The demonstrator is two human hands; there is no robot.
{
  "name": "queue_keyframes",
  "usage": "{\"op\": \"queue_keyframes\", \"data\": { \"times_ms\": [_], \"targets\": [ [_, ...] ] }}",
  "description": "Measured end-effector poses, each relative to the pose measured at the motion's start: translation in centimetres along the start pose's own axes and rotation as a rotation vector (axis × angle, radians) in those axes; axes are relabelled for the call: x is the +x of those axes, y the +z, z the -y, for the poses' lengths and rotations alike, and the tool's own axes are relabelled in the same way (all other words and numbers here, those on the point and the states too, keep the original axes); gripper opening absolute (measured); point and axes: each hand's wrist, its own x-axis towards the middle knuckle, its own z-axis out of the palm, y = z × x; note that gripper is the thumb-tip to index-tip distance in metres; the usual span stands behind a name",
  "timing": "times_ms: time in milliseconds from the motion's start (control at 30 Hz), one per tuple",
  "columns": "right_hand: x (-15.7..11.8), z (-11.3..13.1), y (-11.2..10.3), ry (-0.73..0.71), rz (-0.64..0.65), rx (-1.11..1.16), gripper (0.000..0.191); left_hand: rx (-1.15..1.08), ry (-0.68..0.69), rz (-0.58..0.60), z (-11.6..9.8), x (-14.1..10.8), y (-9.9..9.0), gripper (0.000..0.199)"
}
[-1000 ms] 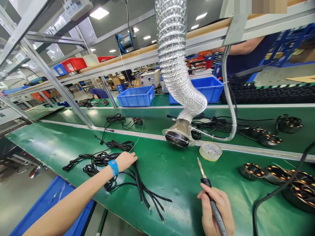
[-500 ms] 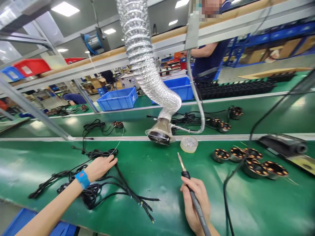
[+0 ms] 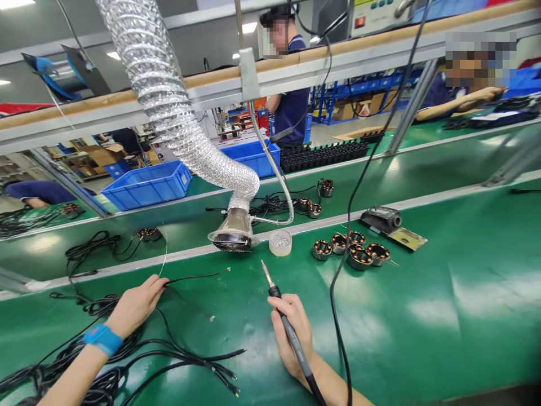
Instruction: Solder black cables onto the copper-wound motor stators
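My left hand (image 3: 139, 304), with a blue wrist strap (image 3: 102, 338), is closed on a black cable (image 3: 196, 277), whose end with bared tips points right. A thin solder wire (image 3: 164, 251) rises from the same fingers. More black cables (image 3: 181, 356) lie under and below that wrist. My right hand (image 3: 293, 332) grips a soldering iron (image 3: 291, 332) like a pen, its tip pointing up and away from me. Beyond the tip sits a round, pale tub (image 3: 280, 243) with shiny crumpled material. Copper-wound stators (image 3: 360, 256) stand in a group to the right.
A silver extraction duct (image 3: 203, 152) hangs down to a hood (image 3: 234, 231) just above the bench. A black lead (image 3: 338, 282) crosses in front of the stators. A dark iron stand (image 3: 382, 219) is behind them. Blue bins (image 3: 147, 185) and co-workers are beyond.
The view has swung right. My left hand has come off the cable bundle with one cable, whose end now sticks out rightward. The iron stays in my right hand, tip still raised.
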Motion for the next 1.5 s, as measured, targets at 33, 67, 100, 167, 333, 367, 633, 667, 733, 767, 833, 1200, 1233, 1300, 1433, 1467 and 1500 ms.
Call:
{"op": "queue_keyframes", "data": {
  "times_ms": [33,67,100,167,333,367,633,667,733,767,833,1200,1233,1300,1433,1467,1500],
  "targets": [
    [0.0,-0.1,0.0,0.002,-0.001,-0.005,0.035,-0.001,0.010,0.025,-0.9,0.8,0.4,0.039],
    [0.0,-0.3,0.1,0.003,0.000,-0.009,0.035,-0.007,0.018,0.059,-1.9,1.6,0.8,0.038],
    [0.0,-0.4,0.1,0.006,-0.001,-0.010,0.035,-0.026,0.023,0.094,-2.8,2.3,1.1,0.035],
    [0.0,-0.8,0.1,0.020,-0.010,-0.006,0.035,-0.135,0.022,0.130,-4.2,3.5,1.4,0.028],
    [0.2,-1.3,0.0,0.078,-0.061,0.037,0.034,-0.854,-0.079,0.136,-6.5,4.2,-1.4,0.034],
    [0.3,-1.2,0.0,0.094,-0.072,0.053,0.033,-1.036,-0.089,0.158,-7.2,4.1,-2.3,0.033],
    [2.8,-0.7,-1.7,0.405,-0.151,0.078,0.027,-1.626,-0.001,0.361,-13.9,2.4,-4.8,0.036],
    [3.3,-1.1,-2.1,0.387,-0.147,0.045,0.026,-1.577,0.021,0.344,-14.5,2.3,-4.7,0.037],
    [4.3,-2.2,-3.0,0.303,-0.128,-0.077,0.026,-1.449,0.056,0.246,-15.5,2.1,-4.7,0.037],
    [4.8,-3.0,-3.5,0.250,-0.116,-0.166,0.026,-1.392,0.069,0.178,-15.9,2.1,-4.8,0.037],
    [5.8,-5.0,-4.1,0.152,-0.081,-0.400,0.028,-1.333,0.101,0.061,-16.8,2.0,-5.3,0.038],
    [7.4,-12.6,-5.6,-0.056,0.082,-0.977,0.040,-0.861,0.040,-0.079,-16.5,5.8,-2.4,0.030],
    [7.4,-12.6,-5.6,-0.069,0.088,-0.991,0.040,-0.841,0.041,-0.072,-15.9,6.1,-1.6,0.035],
    [7.5,-12.4,-5.7,-0.089,0.095,-1.016,0.040,-0.843,0.064,-0.011,-14.8,6.5,-0.2,0.044],
    [7.7,-12.5,-5.7,-0.087,0.080,-1.050,0.039,-0.881,0.127,0.129,-13.7,6.3,0.6,0.038],
    [7.8,-12.6,-5.7,-0.082,0.077,-1.053,0.039,-0.891,0.138,0.150,-13.7,6.2,0.5,0.037],
    [7.8,-12.8,-5.7,-0.077,0.077,-1.054,0.039,-0.900,0.152,0.174,-13.7,6.1,0.3,0.037]
  ]
}}
